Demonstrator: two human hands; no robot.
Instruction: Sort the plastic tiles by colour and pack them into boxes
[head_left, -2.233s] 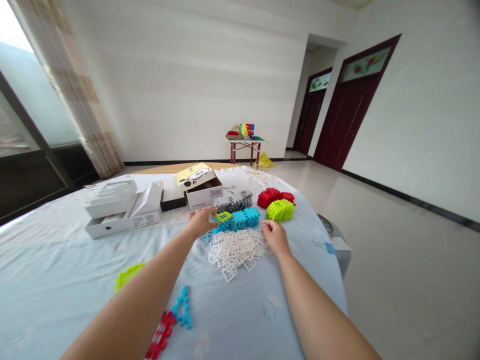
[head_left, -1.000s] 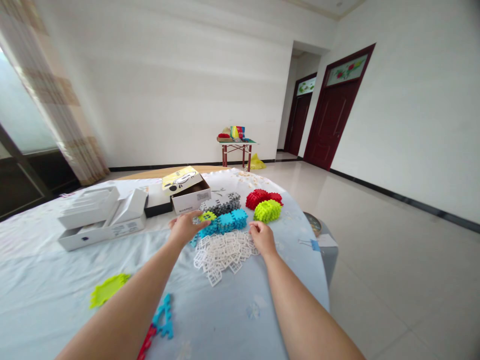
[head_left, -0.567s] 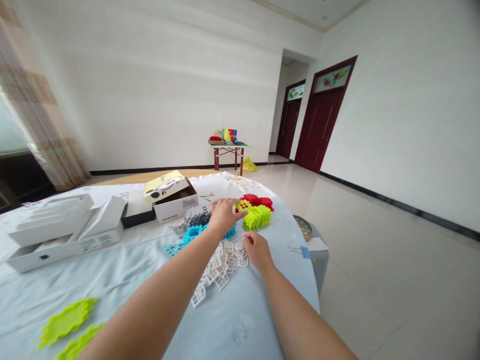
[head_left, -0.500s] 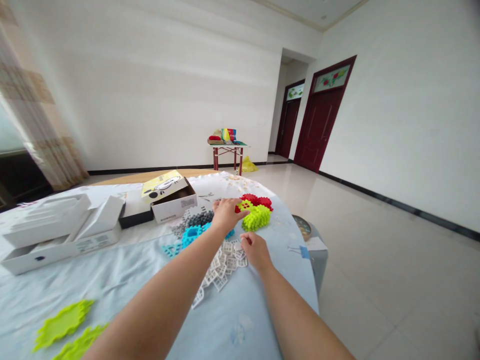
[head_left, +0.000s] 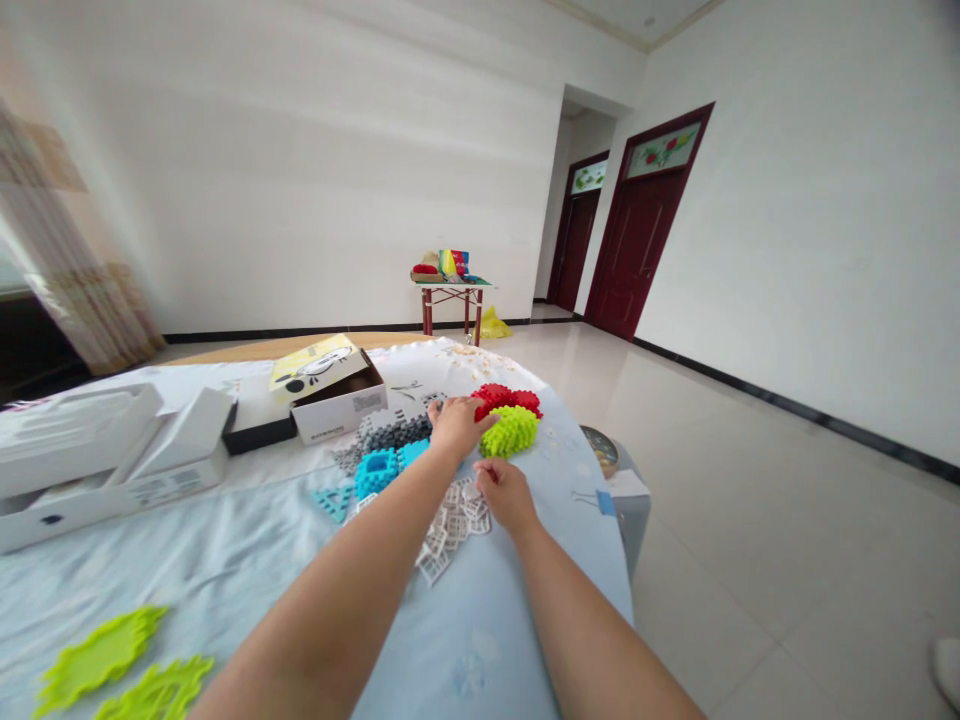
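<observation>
My left hand (head_left: 459,422) reaches over the piles, palm down with fingers apart, beside the red pieces (head_left: 501,397) and the lime green stack (head_left: 510,432). Just below it, my right hand (head_left: 504,488) is closed in a pinch at the edge of the white lattice pieces (head_left: 454,525); what its fingers hold, if anything, is too small to make out. Blue pieces (head_left: 376,472) lie left of my left hand, partly hidden by the forearm, with dark grey pieces (head_left: 397,432) behind them.
White boxes (head_left: 82,440) and an open box with a yellow lid (head_left: 319,368) stand on the left. Two lime green plates (head_left: 101,655) lie at the near left of the blue cloth (head_left: 247,550). A grey stool (head_left: 637,505) is beyond the right edge.
The green piece with a cut-out that was at my left fingertips no longer shows above the stack. My left hand's fingers have spread, and the camera view has shifted slightly.
</observation>
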